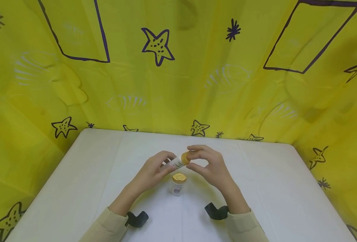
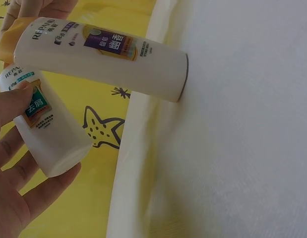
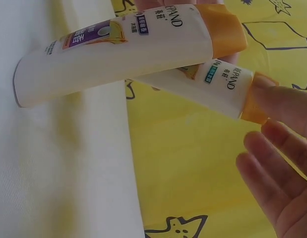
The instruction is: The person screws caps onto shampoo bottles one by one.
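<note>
A white plastic bottle (image 1: pixel 176 163) with an orange cap, marked REPAND with a teal label, is tilted above the table. My left hand (image 1: pixel 150 170) grips its body, thumb on the label in the left wrist view. At the cap (image 3: pixel 253 105) my right hand (image 1: pixel 211 164) pinches with the thumb on one side and fingers on the other. Its other fingers stay apart from the bottle in the right wrist view. A second white REPAND bottle (image 1: pixel 177 189), with a purple label and orange cap, stands upright on the table just below and nearer me.
The white-covered table (image 1: pixel 105 201) extends around both hands. Behind it and along the sides hangs a yellow curtain (image 1: pixel 178 84) with starfish drawings. A dark device (image 1: pixel 137 219) sits at my left wrist, another (image 1: pixel 216 211) at my right.
</note>
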The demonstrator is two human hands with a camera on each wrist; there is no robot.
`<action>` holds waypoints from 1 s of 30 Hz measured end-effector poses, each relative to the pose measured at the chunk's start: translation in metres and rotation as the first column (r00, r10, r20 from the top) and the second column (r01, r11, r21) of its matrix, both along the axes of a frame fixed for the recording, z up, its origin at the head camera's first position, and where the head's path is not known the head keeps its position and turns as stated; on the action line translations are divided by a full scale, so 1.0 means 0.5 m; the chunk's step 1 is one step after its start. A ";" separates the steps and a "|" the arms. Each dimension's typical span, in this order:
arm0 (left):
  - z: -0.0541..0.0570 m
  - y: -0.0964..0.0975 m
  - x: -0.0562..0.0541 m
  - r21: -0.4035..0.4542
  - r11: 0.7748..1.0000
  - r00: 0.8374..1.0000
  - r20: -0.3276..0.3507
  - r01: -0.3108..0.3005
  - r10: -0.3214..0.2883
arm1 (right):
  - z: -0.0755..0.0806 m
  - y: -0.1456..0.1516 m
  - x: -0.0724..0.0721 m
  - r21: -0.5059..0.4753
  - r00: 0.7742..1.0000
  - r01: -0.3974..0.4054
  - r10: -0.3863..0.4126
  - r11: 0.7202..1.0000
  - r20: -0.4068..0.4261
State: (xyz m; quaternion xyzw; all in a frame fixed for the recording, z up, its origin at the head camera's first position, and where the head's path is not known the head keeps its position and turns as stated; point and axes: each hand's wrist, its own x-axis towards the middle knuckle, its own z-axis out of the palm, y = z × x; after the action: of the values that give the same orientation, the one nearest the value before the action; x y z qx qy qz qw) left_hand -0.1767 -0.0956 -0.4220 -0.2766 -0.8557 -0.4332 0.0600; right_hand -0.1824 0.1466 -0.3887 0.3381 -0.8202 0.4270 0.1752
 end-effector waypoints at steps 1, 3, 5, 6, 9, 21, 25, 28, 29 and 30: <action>-0.001 0.000 0.000 -0.002 1.000 1.000 -0.005 0.004 -0.004 | 0.000 0.000 0.000 0.005 1.000 0.007 -0.007 1.000 -0.005; -0.002 0.001 0.000 -0.007 1.000 1.000 -0.012 0.012 -0.012 | 0.000 -0.001 0.000 -0.003 1.000 0.004 -0.004 1.000 -0.009; -0.002 0.002 0.001 -0.008 1.000 1.000 -0.018 0.018 -0.019 | -0.001 -0.002 -0.001 -0.019 1.000 -0.009 0.009 1.000 -0.010; -0.001 0.003 0.002 -0.007 1.000 1.000 -0.020 0.021 -0.021 | -0.002 -0.003 -0.001 -0.029 1.000 -0.018 0.018 0.999 -0.006; 0.000 0.004 0.003 -0.008 1.000 0.999 -0.026 0.021 -0.022 | -0.005 -0.006 -0.001 -0.056 0.999 -0.037 0.038 0.998 0.011; 0.000 0.001 0.001 -0.007 1.000 0.998 -0.055 0.012 -0.013 | -0.006 -0.009 0.000 -0.059 0.999 -0.040 0.041 0.997 0.019; -0.001 0.001 -0.001 -0.004 1.000 0.997 -0.072 0.017 -0.017 | -0.007 -0.009 -0.001 -0.041 0.999 -0.031 0.033 0.999 0.034; -0.001 0.002 0.000 -0.002 1.000 0.997 -0.076 0.017 -0.017 | -0.007 -0.011 0.001 -0.024 0.999 -0.023 0.024 0.999 0.044; -0.002 0.002 0.001 -0.002 1.000 0.997 -0.077 0.016 -0.016 | -0.006 -0.012 0.002 -0.020 0.999 -0.020 0.021 1.000 0.045; -0.002 0.002 0.002 -0.002 1.000 0.997 -0.078 0.015 -0.015 | -0.006 -0.013 0.003 -0.014 0.999 -0.015 0.015 1.000 0.046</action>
State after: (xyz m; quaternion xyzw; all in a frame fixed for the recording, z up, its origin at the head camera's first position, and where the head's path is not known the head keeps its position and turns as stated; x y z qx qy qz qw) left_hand -0.1758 -0.0946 -0.4229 -0.2996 -0.8509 -0.4220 0.0901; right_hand -0.1811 0.1401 -0.3919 0.3332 -0.8183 0.4417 0.1555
